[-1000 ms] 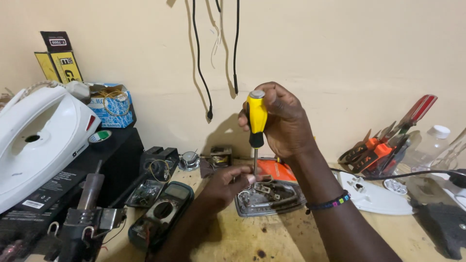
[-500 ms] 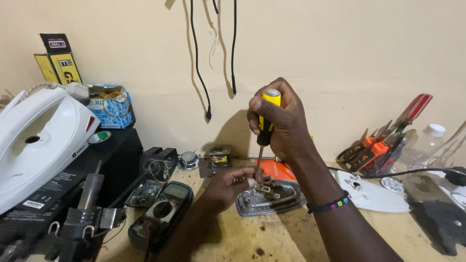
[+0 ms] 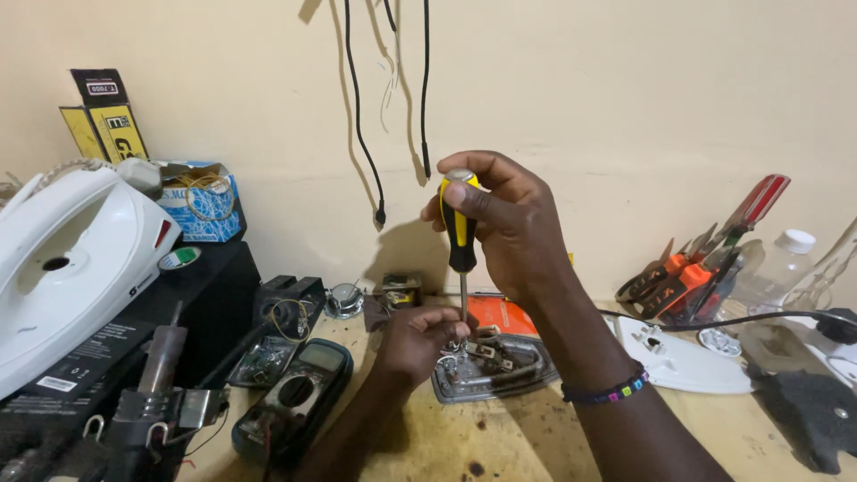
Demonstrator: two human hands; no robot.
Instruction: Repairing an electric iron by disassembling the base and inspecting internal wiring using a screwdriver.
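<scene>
My screwdriver [image 3: 461, 234] stands upright again, its silver cap showing above my thumb, where half a second ago it leaned and my fist covered more of the handle. My right hand [image 3: 509, 228] is wrapped tight around that yellow-and-black handle; the tip sits down in the metal iron base [image 3: 495, 368]. My left hand [image 3: 420, 339] pinches a small part right at the tip. The base lies on the scuffed wooden bench [image 3: 500, 442], meter [image 3: 299, 399] to the left, black wires [image 3: 357, 116] hanging down the cream wall.
</scene>
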